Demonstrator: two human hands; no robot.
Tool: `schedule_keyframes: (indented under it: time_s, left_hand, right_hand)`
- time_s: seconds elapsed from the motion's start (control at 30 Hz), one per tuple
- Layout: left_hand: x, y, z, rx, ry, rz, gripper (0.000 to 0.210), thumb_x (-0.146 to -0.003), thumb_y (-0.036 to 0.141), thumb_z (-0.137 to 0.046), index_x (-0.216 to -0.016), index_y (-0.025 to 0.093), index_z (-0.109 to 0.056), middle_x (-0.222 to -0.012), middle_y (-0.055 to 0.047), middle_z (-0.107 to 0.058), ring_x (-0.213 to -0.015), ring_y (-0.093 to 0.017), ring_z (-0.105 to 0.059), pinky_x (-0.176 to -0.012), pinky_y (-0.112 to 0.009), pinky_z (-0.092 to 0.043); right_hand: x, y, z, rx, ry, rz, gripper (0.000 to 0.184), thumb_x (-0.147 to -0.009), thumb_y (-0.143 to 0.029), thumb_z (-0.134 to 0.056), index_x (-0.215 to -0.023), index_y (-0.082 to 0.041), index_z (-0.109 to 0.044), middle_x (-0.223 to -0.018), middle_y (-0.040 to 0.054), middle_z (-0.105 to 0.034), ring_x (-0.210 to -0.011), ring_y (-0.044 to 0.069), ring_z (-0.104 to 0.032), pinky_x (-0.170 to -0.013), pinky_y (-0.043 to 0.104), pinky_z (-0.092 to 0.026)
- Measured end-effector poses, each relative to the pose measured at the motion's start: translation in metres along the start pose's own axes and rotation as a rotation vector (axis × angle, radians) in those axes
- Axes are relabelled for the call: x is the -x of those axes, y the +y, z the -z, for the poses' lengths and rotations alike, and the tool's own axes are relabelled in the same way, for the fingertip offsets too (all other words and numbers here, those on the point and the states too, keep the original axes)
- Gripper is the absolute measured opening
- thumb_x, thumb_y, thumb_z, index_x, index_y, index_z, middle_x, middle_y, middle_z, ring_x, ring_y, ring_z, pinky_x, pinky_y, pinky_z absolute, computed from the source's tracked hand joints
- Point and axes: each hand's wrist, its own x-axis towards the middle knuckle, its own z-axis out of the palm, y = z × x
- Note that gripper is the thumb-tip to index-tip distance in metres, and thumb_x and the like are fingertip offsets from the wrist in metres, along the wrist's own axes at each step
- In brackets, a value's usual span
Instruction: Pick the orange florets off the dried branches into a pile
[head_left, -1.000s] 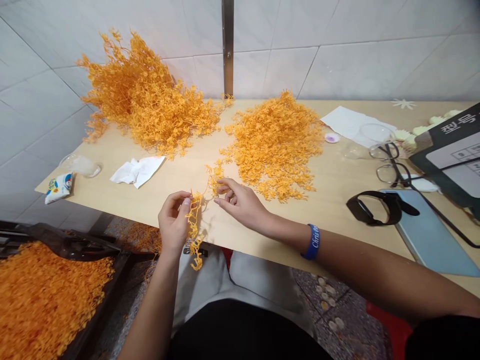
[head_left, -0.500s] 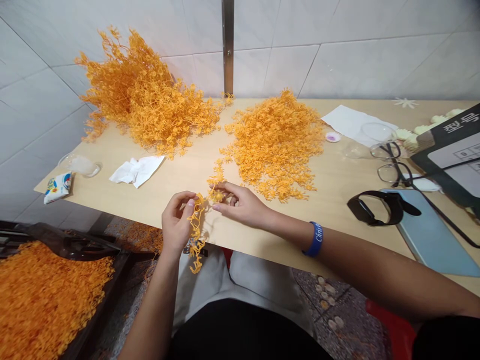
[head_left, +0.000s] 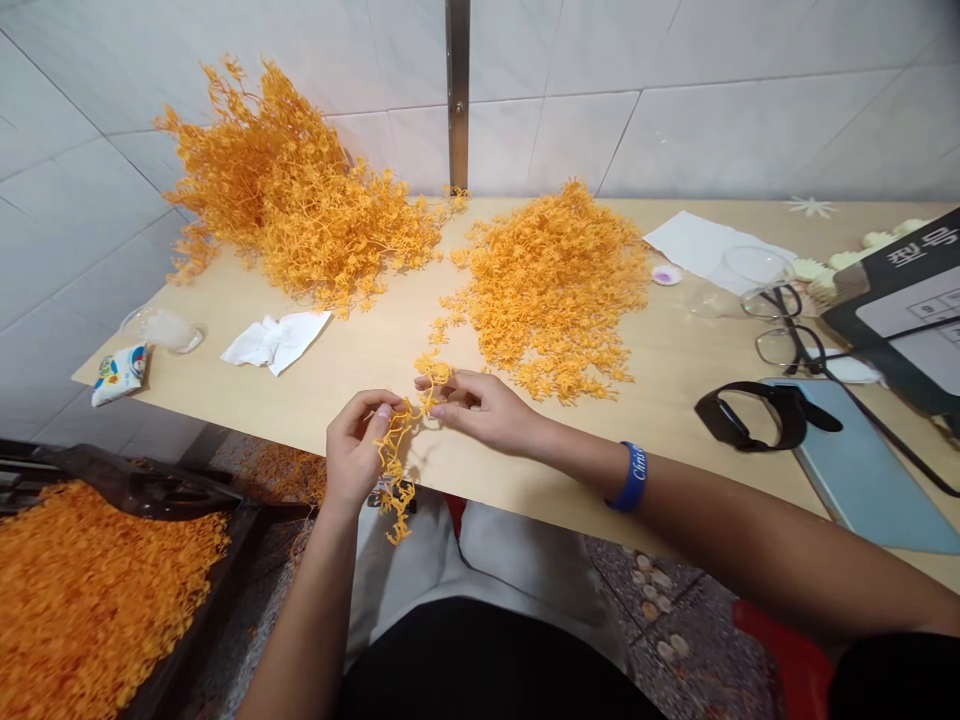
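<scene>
My left hand (head_left: 358, 440) pinches a thin orange plastic sprig (head_left: 395, 470) between thumb and fingertips. Its lower end dangles past the table's front edge, above my lap. Close on the right, my right hand (head_left: 487, 410) has thumb and fingers bent around the sprig's upper part; the exact contact is partly hidden. Beyond my hands lies a loose heap of small orange pieces (head_left: 555, 290). A taller tangle of orange branched sprigs (head_left: 300, 200) stands at the back left against the wall.
A tissue (head_left: 276, 342) and a small snack packet (head_left: 120, 373) lie on the left. Eyeglasses (head_left: 780, 345), a black wristband (head_left: 750, 415), a light blue phone (head_left: 877, 470) and a dark box (head_left: 900, 300) occupy the right. A bin of orange pieces (head_left: 97, 600) stands below left.
My right fingers have loosened and spread slightly at the sprig's upper part, which has shifted a little. My left hand keeps its pinch, and the hanging end has swung slightly right.
</scene>
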Motion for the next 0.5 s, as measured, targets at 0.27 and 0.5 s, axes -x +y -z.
schedule_keyframes:
  time_s: [0.27,0.5]
  left_hand:
    - [0.0000,-0.0002,0.0017,-0.011,-0.042,-0.030,0.023,-0.088,0.038,-0.059,-0.091,0.018,-0.069,-0.085,-0.005,-0.069,-0.081,-0.018,-0.065,-0.073,-0.027,-0.051]
    - [-0.0011,0.0015,-0.0034,-0.284,-0.240,-0.199,0.024,-0.084,0.040,-0.066,-0.098,0.021,-0.071,-0.093,-0.007,-0.070,-0.083,-0.021,-0.062,-0.074,-0.031,-0.047]
  right_hand:
    - [-0.0007,-0.0017,0.0015,-0.027,-0.062,-0.067,0.016,-0.082,-0.029,-0.063,-0.085,-0.014,-0.066,-0.075,0.0019,-0.066,-0.062,0.011,-0.053,-0.058,0.023,-0.039]
    - [0.0004,-0.0014,0.0005,0.039,-0.059,0.020,0.009,-0.083,-0.025,-0.060,-0.081,-0.016,-0.059,-0.072,-0.0009,-0.060,-0.063,0.010,-0.050,-0.060,0.022,-0.038]
